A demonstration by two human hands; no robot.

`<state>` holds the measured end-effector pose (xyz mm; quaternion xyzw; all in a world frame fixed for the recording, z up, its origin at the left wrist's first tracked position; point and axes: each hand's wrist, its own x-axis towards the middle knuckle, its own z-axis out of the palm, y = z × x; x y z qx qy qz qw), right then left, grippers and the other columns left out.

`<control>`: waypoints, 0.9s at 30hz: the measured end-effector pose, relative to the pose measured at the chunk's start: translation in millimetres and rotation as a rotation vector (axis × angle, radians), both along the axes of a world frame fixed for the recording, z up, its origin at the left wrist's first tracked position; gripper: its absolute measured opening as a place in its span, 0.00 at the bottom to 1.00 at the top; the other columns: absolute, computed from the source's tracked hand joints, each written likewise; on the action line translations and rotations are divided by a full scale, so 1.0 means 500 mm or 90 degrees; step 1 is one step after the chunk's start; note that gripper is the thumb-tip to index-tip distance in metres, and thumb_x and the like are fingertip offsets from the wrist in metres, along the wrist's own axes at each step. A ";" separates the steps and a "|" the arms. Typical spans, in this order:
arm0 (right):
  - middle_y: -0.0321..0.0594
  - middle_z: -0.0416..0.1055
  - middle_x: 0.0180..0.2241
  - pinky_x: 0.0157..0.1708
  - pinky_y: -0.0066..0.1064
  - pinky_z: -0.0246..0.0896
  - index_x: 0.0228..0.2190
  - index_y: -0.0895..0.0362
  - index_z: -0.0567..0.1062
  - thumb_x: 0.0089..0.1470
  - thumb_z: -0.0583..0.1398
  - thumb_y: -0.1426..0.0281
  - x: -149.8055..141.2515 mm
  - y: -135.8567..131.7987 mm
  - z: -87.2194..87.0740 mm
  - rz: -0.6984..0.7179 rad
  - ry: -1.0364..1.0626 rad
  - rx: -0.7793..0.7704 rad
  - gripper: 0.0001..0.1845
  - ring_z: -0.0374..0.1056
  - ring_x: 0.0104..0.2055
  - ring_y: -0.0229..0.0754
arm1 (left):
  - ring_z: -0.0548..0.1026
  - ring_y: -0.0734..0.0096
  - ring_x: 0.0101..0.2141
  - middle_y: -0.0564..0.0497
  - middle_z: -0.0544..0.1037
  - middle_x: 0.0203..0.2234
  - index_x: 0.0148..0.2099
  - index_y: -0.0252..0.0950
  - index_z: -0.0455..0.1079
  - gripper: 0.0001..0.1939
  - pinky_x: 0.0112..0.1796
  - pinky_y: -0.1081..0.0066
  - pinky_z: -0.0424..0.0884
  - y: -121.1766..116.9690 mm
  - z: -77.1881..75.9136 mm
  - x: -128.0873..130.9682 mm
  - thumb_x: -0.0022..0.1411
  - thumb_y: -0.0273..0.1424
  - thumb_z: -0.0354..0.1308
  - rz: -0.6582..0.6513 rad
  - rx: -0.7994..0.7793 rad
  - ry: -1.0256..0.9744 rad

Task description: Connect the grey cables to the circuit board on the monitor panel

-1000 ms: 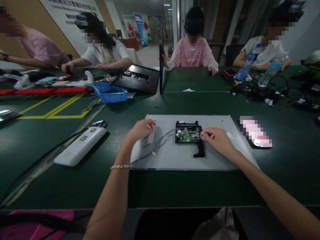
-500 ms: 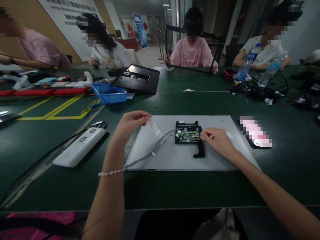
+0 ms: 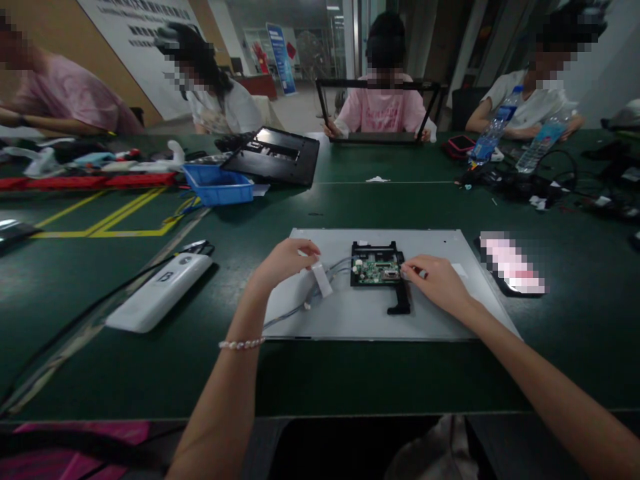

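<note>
My left hand (image 3: pixel 290 261) pinches one end of a whitish strip of tape (image 3: pixel 323 280), which hangs down over a bundle of grey cables (image 3: pixel 300 308). These cables run to a green circuit board (image 3: pixel 376 271) seated in a black plastic bracket (image 3: pixel 400 297). Beneath them all lies a flat light-grey panel (image 3: pixel 350 327). At the bracket's right edge, my right hand (image 3: pixel 434 279) is closed, thumb and fingertips gripping the side beside the board. Its fingertips partly cover that edge.
A white power bank (image 3: pixel 160 293) with a black cable lies left of the panel; a phone (image 3: pixel 513 267) lies to its right. Farther back are a blue bin (image 3: pixel 217 187), a black cover (image 3: pixel 275 157) and water bottles (image 3: pixel 543 143). Across the table a person holds a black frame (image 3: pixel 377 85).
My left hand has moved right and slightly lower, bringing the tape strip over the cables. My right hand stays at the bracket. The person opposite has lowered the black frame.
</note>
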<state>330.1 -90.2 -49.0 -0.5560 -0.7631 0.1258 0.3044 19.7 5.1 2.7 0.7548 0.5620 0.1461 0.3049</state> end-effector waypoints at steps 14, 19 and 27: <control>0.40 0.74 0.32 0.32 0.32 0.60 0.33 0.55 0.76 0.58 0.52 0.68 -0.001 -0.002 0.006 -0.003 -0.015 -0.005 0.12 0.68 0.32 0.41 | 0.69 0.65 0.32 0.49 0.72 0.31 0.33 0.36 0.67 0.13 0.32 0.70 0.62 -0.028 0.005 0.023 0.44 0.37 0.59 -0.261 -0.026 0.200; 0.40 0.74 0.32 0.32 0.32 0.60 0.32 0.54 0.76 0.57 0.52 0.68 -0.002 -0.002 0.009 0.005 -0.007 -0.004 0.12 0.68 0.32 0.41 | 0.68 0.63 0.34 0.47 0.70 0.35 0.37 0.36 0.65 0.21 0.34 0.68 0.63 -0.023 -0.013 0.011 0.42 0.40 0.62 -0.262 -0.043 0.199; 0.40 0.74 0.31 0.33 0.33 0.60 0.32 0.55 0.75 0.57 0.52 0.67 0.000 0.002 0.001 -0.003 -0.013 0.005 0.12 0.68 0.32 0.41 | 0.68 0.60 0.38 0.44 0.68 0.41 0.44 0.34 0.61 0.31 0.37 0.67 0.64 -0.025 -0.017 0.009 0.39 0.44 0.64 -0.230 -0.064 0.208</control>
